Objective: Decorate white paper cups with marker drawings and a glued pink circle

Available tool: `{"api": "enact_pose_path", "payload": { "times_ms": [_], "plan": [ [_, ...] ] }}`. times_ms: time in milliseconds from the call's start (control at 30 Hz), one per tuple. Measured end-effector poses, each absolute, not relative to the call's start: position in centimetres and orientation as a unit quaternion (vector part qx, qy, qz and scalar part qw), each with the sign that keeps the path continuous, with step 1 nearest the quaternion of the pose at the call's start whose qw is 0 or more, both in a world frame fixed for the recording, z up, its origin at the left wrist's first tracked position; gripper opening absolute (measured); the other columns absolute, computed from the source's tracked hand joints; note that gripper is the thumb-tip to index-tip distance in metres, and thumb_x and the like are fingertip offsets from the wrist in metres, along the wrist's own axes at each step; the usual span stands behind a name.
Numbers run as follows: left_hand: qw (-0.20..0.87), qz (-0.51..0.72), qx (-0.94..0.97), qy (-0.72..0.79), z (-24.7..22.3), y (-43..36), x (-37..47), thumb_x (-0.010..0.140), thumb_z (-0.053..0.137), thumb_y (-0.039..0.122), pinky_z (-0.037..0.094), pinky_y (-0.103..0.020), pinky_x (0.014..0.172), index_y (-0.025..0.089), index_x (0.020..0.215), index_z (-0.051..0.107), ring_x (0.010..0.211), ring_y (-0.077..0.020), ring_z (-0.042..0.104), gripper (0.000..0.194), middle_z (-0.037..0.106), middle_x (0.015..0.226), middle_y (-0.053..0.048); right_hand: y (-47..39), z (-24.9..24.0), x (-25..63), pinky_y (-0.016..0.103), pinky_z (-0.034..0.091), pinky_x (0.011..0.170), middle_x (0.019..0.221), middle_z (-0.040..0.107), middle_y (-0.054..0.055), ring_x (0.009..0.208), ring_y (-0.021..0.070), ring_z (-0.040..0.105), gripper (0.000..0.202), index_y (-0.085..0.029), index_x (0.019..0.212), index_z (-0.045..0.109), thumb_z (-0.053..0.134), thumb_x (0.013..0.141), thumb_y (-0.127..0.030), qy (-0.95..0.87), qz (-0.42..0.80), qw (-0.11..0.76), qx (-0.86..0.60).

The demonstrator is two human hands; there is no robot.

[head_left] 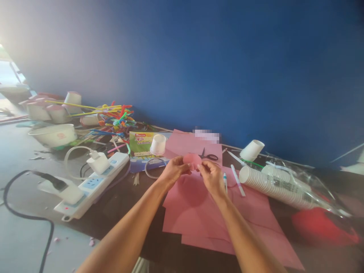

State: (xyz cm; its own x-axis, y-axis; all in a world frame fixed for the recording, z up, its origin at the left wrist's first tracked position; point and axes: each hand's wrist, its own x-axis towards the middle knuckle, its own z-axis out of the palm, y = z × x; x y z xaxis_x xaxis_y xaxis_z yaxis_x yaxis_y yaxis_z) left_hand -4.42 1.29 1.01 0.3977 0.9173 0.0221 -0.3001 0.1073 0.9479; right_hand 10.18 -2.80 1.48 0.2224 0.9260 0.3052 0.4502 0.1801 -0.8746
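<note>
Between my two hands is a small round piece of pink paper (191, 160), raised above the table. My left hand (174, 171) pinches its left edge with thumb and fingers. On its lower right edge, the fingertips of my right hand (211, 175) are closed. Larger pink paper sheets (193, 216) lie under and in front of both hands. Just behind my right hand, black-handled scissors (210, 156) rest on a pink sheet. Markers (237, 180) lie to the right of that hand. An upturned white paper cup (158, 145) stands behind my left hand.
At left are a white power strip (93, 185) with plugged-in chargers, a white bowl (53, 135) and colourful pipe cleaners (121, 115). Stacked paper cups (273, 185) in clear plastic lie at right, near a blurred red object (324, 225). A blue wall (227, 68) rises behind.
</note>
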Motion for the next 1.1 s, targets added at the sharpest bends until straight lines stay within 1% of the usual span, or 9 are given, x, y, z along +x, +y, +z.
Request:
{"api": "enact_pose_path", "payload": {
  "times_ms": [133, 300, 467, 600, 733, 833, 933, 1100],
  "plan": [
    [0.670, 0.452, 0.485, 0.334, 0.6, 1.3, -4.1, 0.066, 0.073, 0.029, 0.045, -0.022, 0.060, 0.011, 0.078, 0.063, 0.058, -0.0086, 0.057, 0.024, 0.064, 0.069, -0.003, -2.6, 1.1, 10.0, 0.024, 0.042, 0.057, 0.064, 0.065, 0.001, 0.056, 0.0131, 0.055, 0.020, -0.018, 0.071, 0.062, 0.056, 0.080, -0.035, -0.563, 0.271, 0.514, -0.587],
    [0.639, 0.431, 0.522, 0.365, -0.3, 1.5, -4.1, 0.070, 0.069, 0.034, 0.037, -0.019, 0.046, 0.010, 0.077, 0.063, 0.049, -0.0083, 0.052, 0.026, 0.059, 0.058, -0.001, -2.3, 0.8, 9.8, 0.023, 0.041, 0.055, 0.062, 0.064, 0.000, 0.052, 0.0113, 0.052, 0.018, -0.017, 0.074, 0.064, 0.059, 0.077, -0.034, -0.529, 0.332, 0.539, -0.565],
    [0.622, 0.418, 0.541, 0.381, -0.6, 1.5, -4.1, 0.071, 0.067, 0.035, 0.035, -0.020, 0.046, 0.010, 0.075, 0.065, 0.048, -0.0090, 0.051, 0.025, 0.056, 0.054, 0.000, -1.9, 0.3, 9.8, 0.024, 0.041, 0.055, 0.061, 0.063, -0.001, 0.051, 0.0100, 0.051, 0.021, -0.016, 0.076, 0.065, 0.062, 0.075, -0.036, -0.508, 0.374, 0.563, -0.534],
    [0.613, 0.404, 0.547, 0.402, -0.2, 1.3, -4.2, 0.072, 0.065, 0.039, 0.032, -0.020, 0.044, 0.011, 0.066, 0.061, 0.043, -0.0081, 0.047, 0.029, 0.050, 0.047, 0.002, -1.9, 0.3, 9.8, 0.024, 0.041, 0.056, 0.062, 0.062, -0.001, 0.052, 0.0098, 0.051, 0.021, -0.016, 0.077, 0.064, 0.062, 0.074, -0.037, -0.497, 0.390, 0.566, -0.529],
    [0.610, 0.397, 0.548, 0.412, 0.3, 1.2, -4.4, 0.070, 0.066, 0.044, 0.030, -0.021, 0.041, 0.013, 0.056, 0.054, 0.039, -0.0079, 0.043, 0.036, 0.043, 0.042, 0.004, -2.4, 0.8, 9.8, 0.024, 0.040, 0.056, 0.063, 0.061, 0.000, 0.055, 0.0109, 0.050, 0.025, -0.016, 0.078, 0.064, 0.063, 0.074, -0.041, -0.513, 0.366, 0.545, -0.553],
    [0.607, 0.389, 0.550, 0.422, 0.4, 1.1, -4.4, 0.069, 0.066, 0.046, 0.028, -0.021, 0.040, 0.014, 0.059, 0.055, 0.038, -0.0078, 0.042, 0.036, 0.041, 0.042, 0.005, -2.7, 1.2, 9.7, 0.025, 0.039, 0.056, 0.062, 0.058, 0.000, 0.058, 0.0124, 0.050, 0.027, -0.017, 0.071, 0.062, 0.061, 0.075, -0.044, -0.552, 0.318, 0.504, -0.583],
    [0.597, 0.388, 0.549, 0.438, 0.6, 1.1, -4.4, 0.069, 0.065, 0.047, 0.029, -0.021, 0.041, 0.013, 0.063, 0.058, 0.039, -0.0073, 0.040, 0.035, 0.041, 0.043, 0.005, -2.9, 1.2, 9.6, 0.025, 0.037, 0.056, 0.057, 0.054, -0.001, 0.057, 0.0128, 0.048, 0.030, -0.018, 0.060, 0.055, 0.058, 0.077, -0.043, -0.580, 0.270, 0.472, -0.606],
    [0.596, 0.391, 0.548, 0.437, 0.9, 0.9, -4.3, 0.069, 0.066, 0.046, 0.029, -0.021, 0.042, 0.013, 0.066, 0.060, 0.040, -0.0058, 0.037, 0.035, 0.041, 0.045, 0.006, -2.9, 1.3, 9.6, 0.024, 0.034, 0.053, 0.054, 0.051, -0.002, 0.053, 0.0122, 0.046, 0.029, -0.018, 0.058, 0.052, 0.053, 0.078, -0.039, -0.580, 0.260, 0.465, -0.616]
  ]
}}
